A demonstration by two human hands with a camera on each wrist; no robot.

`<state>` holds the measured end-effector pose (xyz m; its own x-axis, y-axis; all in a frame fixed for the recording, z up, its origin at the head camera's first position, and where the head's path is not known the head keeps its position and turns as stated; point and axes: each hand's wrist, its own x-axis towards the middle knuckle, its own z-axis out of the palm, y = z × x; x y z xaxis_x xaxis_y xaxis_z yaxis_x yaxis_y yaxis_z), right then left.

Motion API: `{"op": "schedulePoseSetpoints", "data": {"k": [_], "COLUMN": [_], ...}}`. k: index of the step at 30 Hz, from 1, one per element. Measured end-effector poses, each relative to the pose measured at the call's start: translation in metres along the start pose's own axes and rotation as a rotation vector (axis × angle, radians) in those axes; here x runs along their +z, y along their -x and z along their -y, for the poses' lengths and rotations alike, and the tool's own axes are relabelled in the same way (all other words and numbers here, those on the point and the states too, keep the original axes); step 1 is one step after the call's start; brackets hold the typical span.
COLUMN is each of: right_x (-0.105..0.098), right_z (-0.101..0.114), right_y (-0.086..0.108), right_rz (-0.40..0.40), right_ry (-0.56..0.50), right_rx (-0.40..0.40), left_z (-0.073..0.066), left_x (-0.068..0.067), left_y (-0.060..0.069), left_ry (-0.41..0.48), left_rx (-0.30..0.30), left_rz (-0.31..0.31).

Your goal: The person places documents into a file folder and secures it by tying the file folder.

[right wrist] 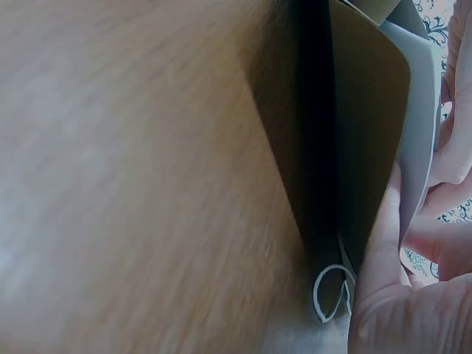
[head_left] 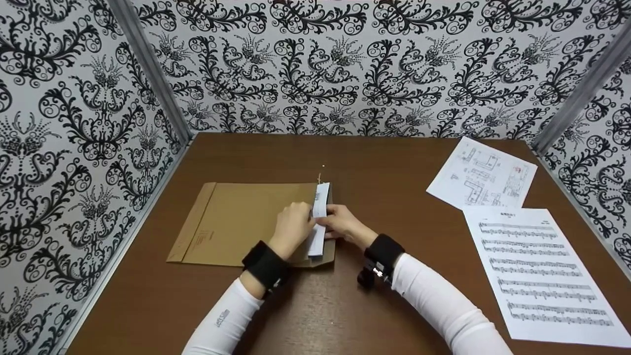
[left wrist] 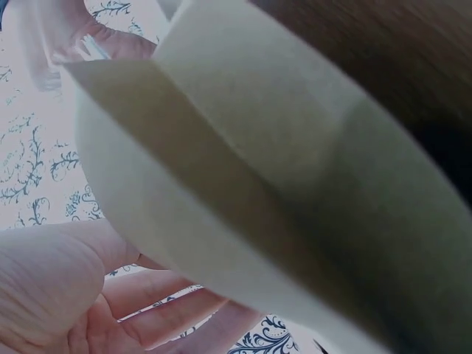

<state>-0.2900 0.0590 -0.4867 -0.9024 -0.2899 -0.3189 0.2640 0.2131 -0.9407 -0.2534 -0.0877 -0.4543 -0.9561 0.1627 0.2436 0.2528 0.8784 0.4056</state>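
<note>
Brown kraft envelope (head_left: 251, 222) lying on wooden table (head_left: 340, 315). At its right end, my right hand (head_left: 346, 225) pinches white paper (head_left: 316, 245); left hand (head_left: 294, 224) curled alongside, hold unclear. Rightward, sheet music (head_left: 540, 276); beyond, technical drawing (head_left: 485, 172); scroll-patterned wall (head_left: 345, 64).

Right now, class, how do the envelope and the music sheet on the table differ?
The envelope is brown; the music sheet is white. The envelope shows a small patch of print, the music sheet five rows of printed music. The left hand and right hand are at one end of the envelope; neither touches the music sheet. Both things lie on the table.
</note>
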Motion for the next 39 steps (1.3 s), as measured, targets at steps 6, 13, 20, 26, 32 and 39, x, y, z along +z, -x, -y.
{"op": "schedulePoseSetpoints", "data": {"k": [6, 13, 20, 26, 32, 39], "right_x": [0.003, 0.004, 0.008, 0.01, 0.014, 0.02], "right_z": [0.001, 0.0, -0.001, -0.001, -0.001, -0.003], "right_y": [-0.002, -0.005, -0.01, -0.012, -0.014, -0.018], "right_rz": [0.03, 0.059, 0.069, 0.099, 0.11, 0.101], "right_ry": [-0.034, -0.03, -0.048, -0.028, -0.046, -0.076], "right_rx": [0.02, 0.012, 0.005, -0.009, -0.017, -0.028], "left_z": [-0.001, 0.0, 0.001, 0.001, 0.001, 0.002], "left_x": [-0.001, -0.003, -0.004, -0.005, -0.007, -0.008], "left_y": [0.001, -0.001, 0.0, 0.0, 0.001, 0.002], "left_ry": [-0.018, 0.001, 0.018, 0.001, 0.013, 0.03], "left_rx": [0.011, 0.001, 0.007, 0.022, 0.011, 0.015], "left_rz": [-0.015, -0.013, -0.021, -0.039, -0.045, -0.06]}}
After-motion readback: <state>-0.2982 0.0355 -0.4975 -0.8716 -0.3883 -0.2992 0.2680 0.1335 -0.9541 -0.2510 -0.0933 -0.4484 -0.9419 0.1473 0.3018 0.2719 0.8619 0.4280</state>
